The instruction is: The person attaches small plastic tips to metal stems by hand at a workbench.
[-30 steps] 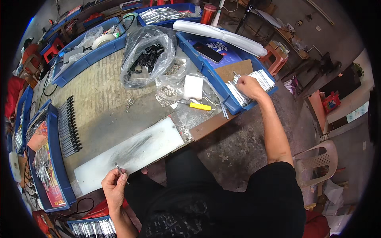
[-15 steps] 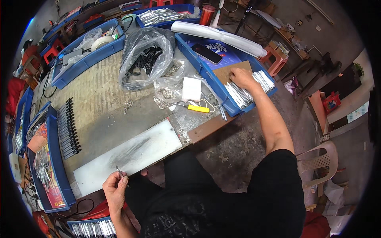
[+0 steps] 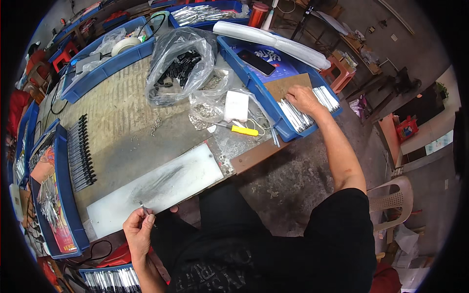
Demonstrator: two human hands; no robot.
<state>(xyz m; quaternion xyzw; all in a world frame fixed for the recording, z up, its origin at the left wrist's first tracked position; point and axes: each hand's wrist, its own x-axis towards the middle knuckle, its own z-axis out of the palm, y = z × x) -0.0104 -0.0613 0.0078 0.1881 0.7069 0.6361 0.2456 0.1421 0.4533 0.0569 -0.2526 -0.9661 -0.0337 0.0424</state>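
My left hand is closed at the front edge of a long white board. Between its thumb and fingers it pinches a small, slim metal piece, with the tip pointing up over the board. My right hand reaches into a blue bin on the right side. Its fingers curl down beside a brown cardboard sheet, at a stack of slim silvery metal pieces. The fingertips are hidden, so what they grip does not show. More silvery pieces lie right of the wrist.
A yellow-handled screwdriver, a white block and bags of small metal parts lie mid-table. Behind stands a clear bag of black parts. Slim black-ended tools line up beside the left blue bin. A phone rests in the right bin.
The whole view has shifted slightly. Both hands keep nearly the same places, the left still pinching the slim metal piece and the right still at the stack in the bin.
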